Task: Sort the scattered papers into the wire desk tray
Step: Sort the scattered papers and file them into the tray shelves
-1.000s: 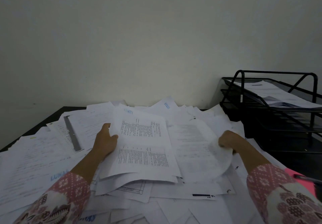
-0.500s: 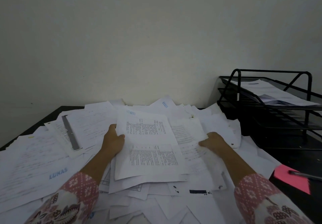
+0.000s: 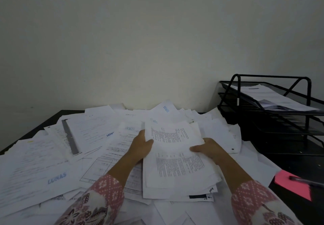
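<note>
A stack (image 3: pixel 177 156) of printed sheets is gripped at both side edges: the left hand (image 3: pixel 140 147) is curled round its left edge with the thumb laid on top, and the right hand (image 3: pixel 209 150) is clamped on its right edge, thumb stretched across the top sheet. The fingers beneath the stack are hidden, so how far they are curled cannot be told. The stack is held just above, or perhaps resting on, the loose papers (image 3: pixel 40 168) by which most of the dark desk (image 3: pixel 298 163) is covered. A grey ruler (image 3: pixel 70 137) is laid among the papers to the left. The black wire tray (image 3: pixel 273 112) is set at the desk's far right, well apart from the stack, and a few sheets are seen in its top tier. A pink note (image 3: pixel 292 186) with a pen (image 3: pixel 306 181) on it is placed near the right edge.
</note>
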